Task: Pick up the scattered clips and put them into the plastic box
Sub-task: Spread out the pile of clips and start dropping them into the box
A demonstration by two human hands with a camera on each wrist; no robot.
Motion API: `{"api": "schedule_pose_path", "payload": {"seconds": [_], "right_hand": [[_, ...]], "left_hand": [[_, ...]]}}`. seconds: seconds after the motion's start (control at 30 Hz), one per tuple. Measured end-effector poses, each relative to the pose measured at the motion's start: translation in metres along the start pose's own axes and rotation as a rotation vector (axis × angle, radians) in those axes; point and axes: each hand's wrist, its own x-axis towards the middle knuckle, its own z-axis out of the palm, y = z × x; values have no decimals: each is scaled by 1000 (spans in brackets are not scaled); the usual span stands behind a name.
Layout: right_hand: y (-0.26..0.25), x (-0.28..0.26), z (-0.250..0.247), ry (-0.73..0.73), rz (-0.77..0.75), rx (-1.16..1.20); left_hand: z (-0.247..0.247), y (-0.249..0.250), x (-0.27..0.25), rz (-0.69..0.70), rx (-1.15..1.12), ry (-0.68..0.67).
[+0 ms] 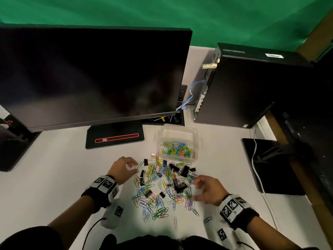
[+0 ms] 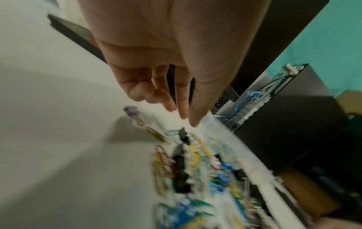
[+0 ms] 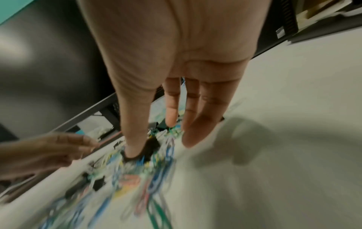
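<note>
A heap of coloured paper clips and black binder clips (image 1: 162, 186) lies on the white desk (image 1: 54, 177). Just beyond it stands the clear plastic box (image 1: 195, 141), with several coloured paper clips in it. My left hand (image 1: 134, 167) hovers at the heap's left edge with its fingers loosely bent and nothing in them (image 2: 176, 114). My right hand (image 1: 195, 189) is at the heap's right edge, fingers straight and spread. In the right wrist view its thumb (image 3: 135, 139) touches a black binder clip (image 3: 151, 146). Both wrist views show the heap blurred (image 2: 195, 162) (image 3: 137, 170).
A dark monitor (image 1: 90, 74) on a black stand base (image 1: 115, 138) fills the back left. A black computer tower (image 1: 252, 87) with a blue cable (image 1: 191, 94) stands back right. A black pad (image 1: 273, 168) with a white cable (image 1: 255, 168) lies right. Stray clips (image 1: 175, 221) lie near the front.
</note>
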Motion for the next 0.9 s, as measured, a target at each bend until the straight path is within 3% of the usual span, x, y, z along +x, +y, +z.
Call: {"api": "schedule_pose_path", "payload": {"seconds": [0.07, 0.17, 0.27, 0.53, 0.73, 0.9], "right_hand": [[5, -2, 10, 15, -26, -118], [9, -2, 22, 17, -99, -164], [10, -1, 29, 47, -128, -188], [18, -16, 22, 32, -170, -150], [41, -36, 11, -38, -57, -209], [38, -39, 27, -24, -78, -171]], "left_hand": [[4, 14, -11, 84, -69, -154], [20, 30, -27, 221, 19, -372], [37, 34, -37, 289, 105, -472], [47, 29, -46, 382, 263, -489], [44, 15, -60, 385, 291, -521], [47, 14, -64, 387, 256, -440]]}}
